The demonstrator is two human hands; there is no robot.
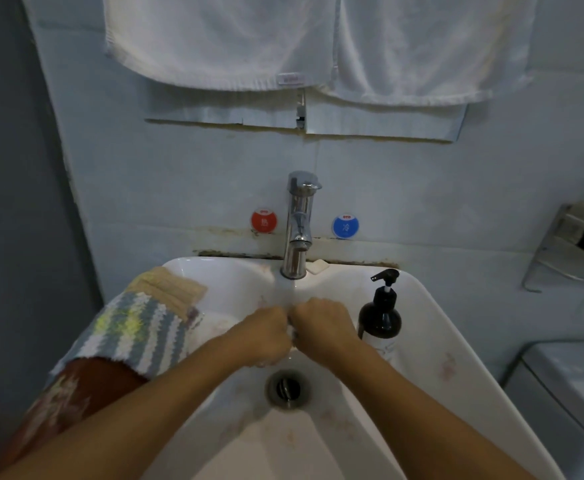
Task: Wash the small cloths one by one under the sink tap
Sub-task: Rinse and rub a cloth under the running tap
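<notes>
While water runs from the chrome tap [299, 230], both fists meet at frame centre: left hand [268, 332] and right hand [321, 322] curl tightly around a small white cloth [292, 330], barely visible between their knuckles above the drain [288, 388].

white towels [283, 39], soap dispenser [380, 315], wall rack [571, 247]

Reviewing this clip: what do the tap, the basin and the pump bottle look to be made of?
Tap: polished metal, probably chrome-plated; it shows mirror-like highlights.
Basin: glossy white, likely glazed ceramic; smooth with soft sheen and faint pinkish stains.
Pump bottle: dark and glossy, plastic or glass, cannot tell which; the black pump head looks like matte plastic.
</notes>
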